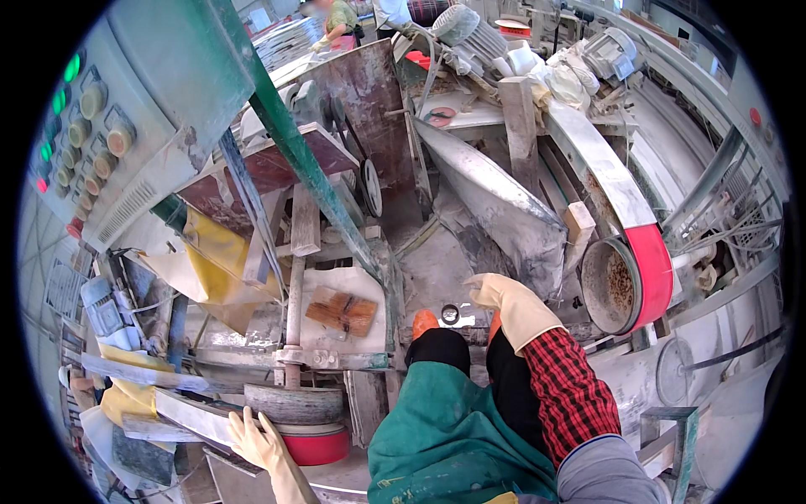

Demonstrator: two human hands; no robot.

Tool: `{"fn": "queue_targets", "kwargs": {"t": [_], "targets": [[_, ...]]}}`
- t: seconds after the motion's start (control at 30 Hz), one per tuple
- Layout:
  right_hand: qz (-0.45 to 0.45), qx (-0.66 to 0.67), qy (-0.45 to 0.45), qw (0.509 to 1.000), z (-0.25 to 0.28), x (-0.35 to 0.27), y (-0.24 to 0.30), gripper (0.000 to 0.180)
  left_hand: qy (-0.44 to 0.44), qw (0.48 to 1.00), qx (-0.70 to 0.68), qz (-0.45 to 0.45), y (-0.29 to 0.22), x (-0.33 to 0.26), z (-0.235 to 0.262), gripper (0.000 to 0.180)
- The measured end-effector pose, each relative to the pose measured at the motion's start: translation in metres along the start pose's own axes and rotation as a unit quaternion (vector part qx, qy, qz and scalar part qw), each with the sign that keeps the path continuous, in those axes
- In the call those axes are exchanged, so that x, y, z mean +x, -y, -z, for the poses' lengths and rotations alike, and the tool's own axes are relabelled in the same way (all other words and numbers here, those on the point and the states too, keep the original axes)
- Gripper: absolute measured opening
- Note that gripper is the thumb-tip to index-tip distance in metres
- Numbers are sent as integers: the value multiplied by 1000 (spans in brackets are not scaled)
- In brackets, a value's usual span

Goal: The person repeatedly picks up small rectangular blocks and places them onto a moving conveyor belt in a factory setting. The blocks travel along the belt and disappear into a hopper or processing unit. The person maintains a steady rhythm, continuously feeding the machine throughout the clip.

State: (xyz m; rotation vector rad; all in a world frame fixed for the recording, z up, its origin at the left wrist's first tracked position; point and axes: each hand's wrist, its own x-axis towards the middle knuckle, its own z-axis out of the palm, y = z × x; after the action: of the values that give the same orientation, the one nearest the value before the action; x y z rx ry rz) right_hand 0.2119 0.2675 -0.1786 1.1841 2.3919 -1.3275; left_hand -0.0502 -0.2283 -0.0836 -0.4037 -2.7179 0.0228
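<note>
Dusty stone-grinding workshop. Crowded with a red-rimmed belt wheel point(642, 281), electric motors point(611, 50), a button control panel point(92, 126) and white powder everywhere.

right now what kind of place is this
Probably a dusty grinding or polishing workshop. A red sanding belt runs over a drum, a control panel with round buttons stands at upper left, and pale dust coats the machinery. The gloved left hand rests by a red-rimmed wheel.
</note>
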Motion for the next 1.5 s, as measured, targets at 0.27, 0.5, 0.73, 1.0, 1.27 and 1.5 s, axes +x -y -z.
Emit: {"fn": "queue_targets", "kwargs": {"t": [0.27,0.5,0.73,1.0,1.27,1.5], "targets": [[37,3,-24,999,6,-11,4,45,27,977,-197,80,55,17,-37,47],[66,13,-72,995,16,-21,-9,44,69,873,-475,83,42,0,-6,54],[141,244,-45,959,-16,-39,82,45,109,780,-615,-33,-76,-7,73,61],[203,487,60,847,-115,-66,223,63,111,786,-510,-332,-222,12,87,66],[195,634,-251,705,-33,-17,118,60,73,849,-328,-407,-176,43,76,65],[117,541,-543,631,99,-47,-109,59,59,990,-72,-109,36,59,23,59]]}}
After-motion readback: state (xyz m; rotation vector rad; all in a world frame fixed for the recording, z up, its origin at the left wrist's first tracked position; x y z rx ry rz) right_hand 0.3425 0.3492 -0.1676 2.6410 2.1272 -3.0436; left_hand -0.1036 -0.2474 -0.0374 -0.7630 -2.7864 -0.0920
